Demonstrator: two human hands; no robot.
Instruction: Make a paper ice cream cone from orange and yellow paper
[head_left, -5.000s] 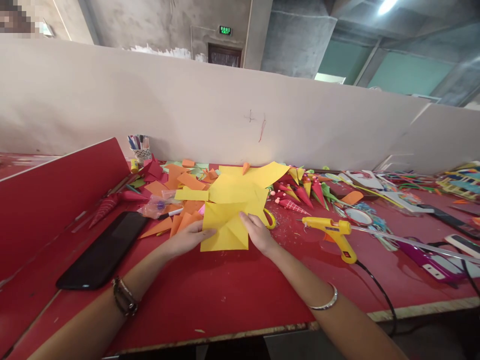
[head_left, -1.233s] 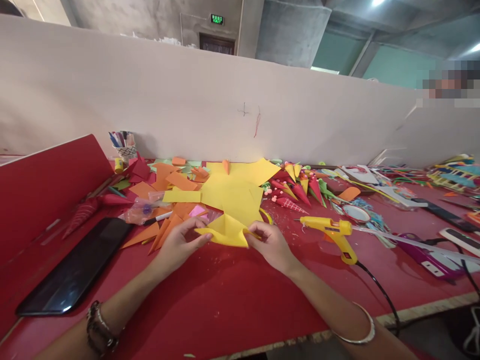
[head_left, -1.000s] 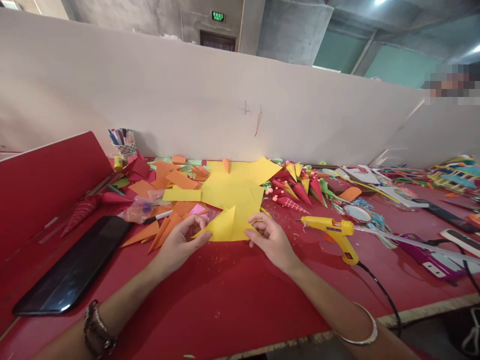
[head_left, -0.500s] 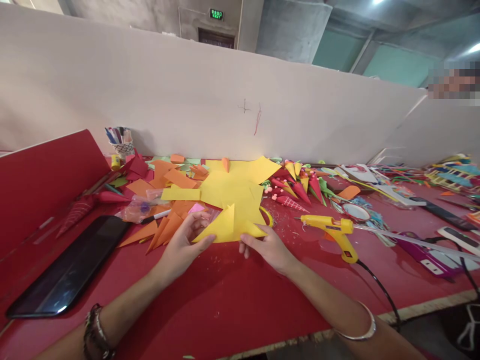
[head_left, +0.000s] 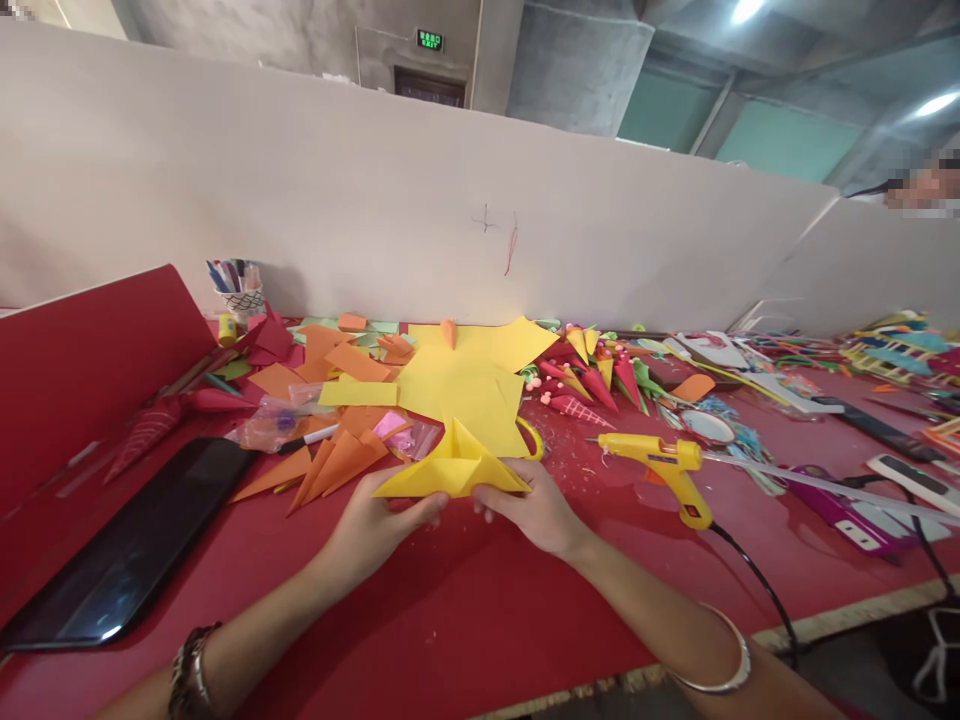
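A folded piece of yellow paper [head_left: 442,476] is held between both hands over the table, its creases standing up in a point at the middle. My left hand [head_left: 386,512] grips its left end, thumb along the near edge. At the right end my right hand [head_left: 529,505] pinches it, thumb on the near side and fingers underneath. Larger yellow sheets [head_left: 457,375] lie just beyond, with a small orange cone [head_left: 448,333] on them. Orange paper pieces [head_left: 341,462] and a pink scrap [head_left: 394,430] are close to my left hand.
A yellow glue gun [head_left: 664,455] with a black cord lies at the right. A black phone [head_left: 127,540] lies at the left. Red paper cones [head_left: 596,385] are piled at the back right; a pen cup [head_left: 241,295] stands by the white partition [head_left: 375,200].
Both hands have come slightly nearer, and the yellow paper has been bent so its folds open upward along the middle. The camera view has shifted a little.
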